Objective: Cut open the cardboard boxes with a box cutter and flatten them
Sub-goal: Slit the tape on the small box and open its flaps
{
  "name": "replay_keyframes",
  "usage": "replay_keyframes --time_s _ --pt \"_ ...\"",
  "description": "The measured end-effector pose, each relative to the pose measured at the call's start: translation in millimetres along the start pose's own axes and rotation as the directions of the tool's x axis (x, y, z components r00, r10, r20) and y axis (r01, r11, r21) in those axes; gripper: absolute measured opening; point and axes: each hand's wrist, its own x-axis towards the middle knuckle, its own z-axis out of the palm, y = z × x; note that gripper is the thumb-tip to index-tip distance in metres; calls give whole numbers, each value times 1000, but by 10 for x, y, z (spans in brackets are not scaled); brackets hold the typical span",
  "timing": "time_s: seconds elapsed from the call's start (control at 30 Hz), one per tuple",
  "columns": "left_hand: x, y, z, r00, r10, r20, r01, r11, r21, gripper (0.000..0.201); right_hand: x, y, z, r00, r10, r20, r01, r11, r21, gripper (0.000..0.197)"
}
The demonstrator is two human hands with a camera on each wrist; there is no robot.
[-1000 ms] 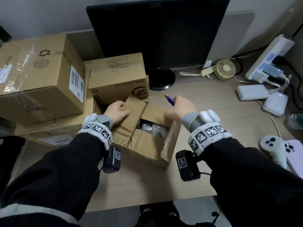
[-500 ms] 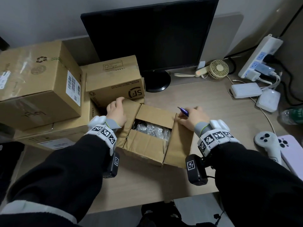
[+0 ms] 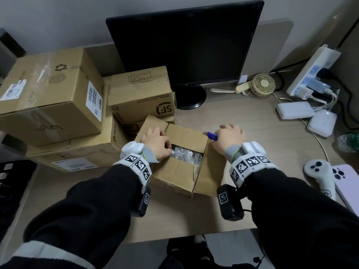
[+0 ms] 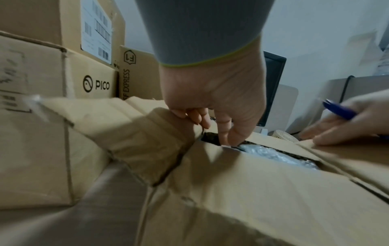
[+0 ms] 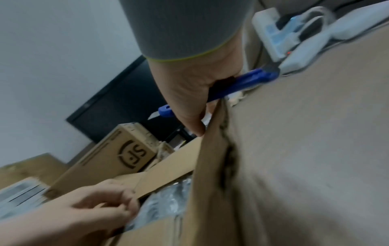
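My left hand has its fingers curled over the left flap of the open box, thumb dipping toward the bubble wrap inside. My right hand is wrapped round the blue cutter, with its fingertips resting on the right flap. The box sits on the desk right in front of me. Just left of it there's a stack of taped boxes, and the monitor stands behind. Off to the right there's a controller and a phone.
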Motion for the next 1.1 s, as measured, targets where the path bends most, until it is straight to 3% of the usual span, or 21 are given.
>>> replay_keyframes --time_s 0.1,0.2,0.33,0.57,0.67,0.73,0.8,0.9,1.03,1.1 --pt "-45 8 13 998 55 -23 -54 996 64 20 -28 -220 -38 986 -164 -26 164 986 -9 29" --pt "-75 14 -29 997 70 -25 -68 995 73 25 -83 -397 -40 966 -249 63 255 959 -123 33" --pt "-128 -1 -70 998 68 12 -69 996 57 20 -104 -473 62 971 -188 150 208 969 -131 27" --pt "-180 -108 -245 996 7 90 -3 999 -50 43 -34 -439 7 970 -212 117 226 966 -129 22" --pt "-205 -257 -306 994 61 94 -53 995 -87 52 -12 -430 -161 972 -227 66 229 973 -20 21" --pt "-241 -327 -375 990 105 94 -98 992 -77 47 77 -393 -318 985 -174 -17 175 982 72 20" --pt "-295 -300 -468 976 125 178 -117 992 -53 33 196 -342 -425 991 -109 -73 118 984 133 23" --pt "-345 -211 -508 936 107 336 -113 994 -1 33 304 -319 -442 998 -16 -63 26 986 163 23" --pt "-354 -189 -391 900 71 431 -113 991 73 59 337 -348 -404 1000 15 -15 -12 984 178 12" --pt "-359 -192 -340 909 82 408 -140 984 114 68 353 -337 -406 1000 5 5 -6 982 189 11"
